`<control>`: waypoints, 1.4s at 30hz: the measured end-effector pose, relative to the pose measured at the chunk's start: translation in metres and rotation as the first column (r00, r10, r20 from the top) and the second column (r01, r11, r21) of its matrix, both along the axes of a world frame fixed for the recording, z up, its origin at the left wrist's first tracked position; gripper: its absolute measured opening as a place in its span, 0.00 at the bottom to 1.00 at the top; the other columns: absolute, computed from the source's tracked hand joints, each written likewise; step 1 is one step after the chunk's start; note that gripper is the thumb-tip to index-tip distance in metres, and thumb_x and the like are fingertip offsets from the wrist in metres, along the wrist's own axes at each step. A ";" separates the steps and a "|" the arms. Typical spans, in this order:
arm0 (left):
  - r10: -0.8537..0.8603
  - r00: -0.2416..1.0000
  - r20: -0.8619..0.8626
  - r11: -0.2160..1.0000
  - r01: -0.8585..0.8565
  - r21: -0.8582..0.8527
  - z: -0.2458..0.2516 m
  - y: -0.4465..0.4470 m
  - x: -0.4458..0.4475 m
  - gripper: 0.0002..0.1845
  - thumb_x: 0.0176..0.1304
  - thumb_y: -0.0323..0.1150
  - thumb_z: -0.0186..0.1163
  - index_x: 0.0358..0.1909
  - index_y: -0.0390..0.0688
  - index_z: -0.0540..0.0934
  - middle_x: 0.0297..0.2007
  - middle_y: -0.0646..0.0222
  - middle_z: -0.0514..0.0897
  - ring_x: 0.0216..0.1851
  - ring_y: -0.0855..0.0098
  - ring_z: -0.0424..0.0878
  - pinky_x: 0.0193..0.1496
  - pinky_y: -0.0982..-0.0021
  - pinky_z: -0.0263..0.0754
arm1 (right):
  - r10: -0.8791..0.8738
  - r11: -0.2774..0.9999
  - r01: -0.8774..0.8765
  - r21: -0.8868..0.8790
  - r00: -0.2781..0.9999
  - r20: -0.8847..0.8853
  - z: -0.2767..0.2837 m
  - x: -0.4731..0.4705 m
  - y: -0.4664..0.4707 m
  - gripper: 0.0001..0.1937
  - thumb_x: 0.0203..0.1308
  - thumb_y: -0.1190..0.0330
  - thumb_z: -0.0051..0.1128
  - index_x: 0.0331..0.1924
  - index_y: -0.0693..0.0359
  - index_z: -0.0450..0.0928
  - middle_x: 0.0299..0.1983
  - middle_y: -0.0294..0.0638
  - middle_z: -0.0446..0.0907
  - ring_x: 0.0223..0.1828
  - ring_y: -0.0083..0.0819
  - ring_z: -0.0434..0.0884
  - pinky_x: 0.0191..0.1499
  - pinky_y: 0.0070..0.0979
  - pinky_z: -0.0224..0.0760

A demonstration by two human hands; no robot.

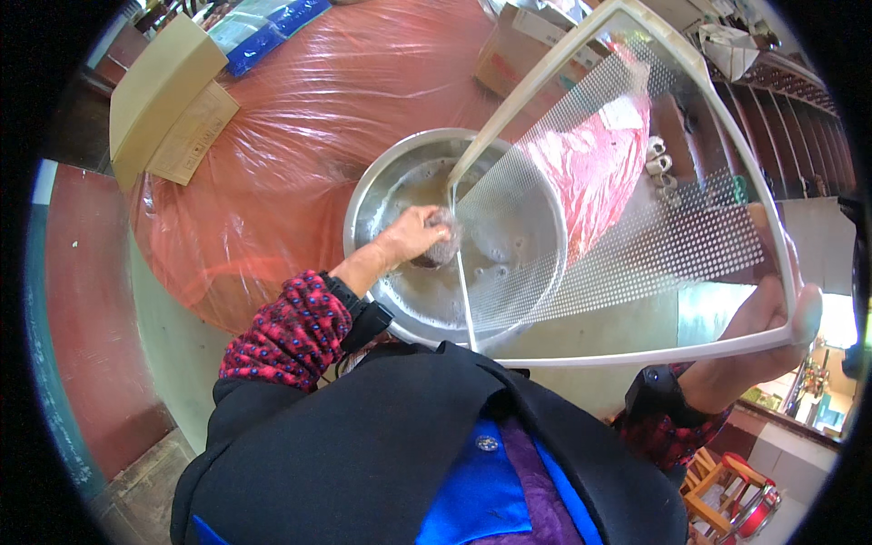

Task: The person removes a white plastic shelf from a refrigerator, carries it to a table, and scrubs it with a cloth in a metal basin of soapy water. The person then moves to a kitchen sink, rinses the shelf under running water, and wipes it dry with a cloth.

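My right hand (770, 327) grips the right edge of a clear glass panel with a white frame (640, 354) and a dotted pattern, held tilted above a metal basin (354, 225). My left hand (415, 235) holds a brownish mesh scrubber (439, 248) against or beside the panel's left edge, over the basin. Cloudy, sudsy water (429, 293) fills the lower part of the basin. Part of the basin shows through the glass. The fingertips of my right hand are partly hidden behind the frame.
The basin stands on a table under reddish plastic sheeting (293, 136). A tan cardboard box (167, 102) is at the left, a blue package (272, 34) behind it, and another cardboard box (501, 61) beyond the basin. Wooden stools (715, 490) stand at the lower right.
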State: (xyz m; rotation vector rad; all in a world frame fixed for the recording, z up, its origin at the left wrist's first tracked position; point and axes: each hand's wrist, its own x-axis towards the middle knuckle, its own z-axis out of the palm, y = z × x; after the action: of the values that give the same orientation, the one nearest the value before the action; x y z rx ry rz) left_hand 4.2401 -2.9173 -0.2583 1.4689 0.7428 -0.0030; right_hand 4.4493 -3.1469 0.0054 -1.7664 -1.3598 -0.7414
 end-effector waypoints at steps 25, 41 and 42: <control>0.243 0.876 0.418 0.679 -0.461 0.572 -0.015 -0.069 0.041 0.15 0.58 0.31 0.55 0.47 0.42 0.68 0.40 0.55 0.73 0.39 0.52 0.74 0.42 0.58 0.70 | 0.094 0.995 -0.085 0.047 0.957 -0.275 0.008 -0.009 0.019 0.30 0.66 0.43 0.36 0.30 0.63 0.77 0.38 0.53 0.82 0.26 0.20 0.77 0.33 0.20 0.73; 0.265 0.923 0.281 0.642 -0.386 0.663 -0.021 -0.060 0.043 0.15 0.67 0.46 0.45 0.35 0.44 0.69 0.24 0.49 0.78 0.30 0.42 0.76 0.32 0.47 0.69 | 0.338 0.940 -0.293 0.173 0.864 -0.372 -0.004 0.003 0.010 0.20 0.61 0.51 0.50 0.20 0.55 0.67 0.39 0.56 0.77 0.35 0.31 0.79 0.40 0.25 0.72; 0.280 0.939 0.200 0.682 -0.341 0.647 -0.023 -0.061 0.043 0.14 0.66 0.45 0.47 0.35 0.44 0.69 0.26 0.48 0.77 0.31 0.42 0.75 0.32 0.46 0.68 | 0.342 0.939 -0.295 0.175 0.849 -0.403 -0.006 0.002 0.010 0.20 0.59 0.51 0.52 0.18 0.54 0.66 0.38 0.56 0.76 0.35 0.34 0.78 0.41 0.26 0.72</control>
State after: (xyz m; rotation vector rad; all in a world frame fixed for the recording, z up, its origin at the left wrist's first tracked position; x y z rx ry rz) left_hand 4.2832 -2.9779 -0.2817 1.9952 0.9755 0.6604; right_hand 4.4518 -3.1368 -0.0003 -1.4553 -1.2368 -0.2152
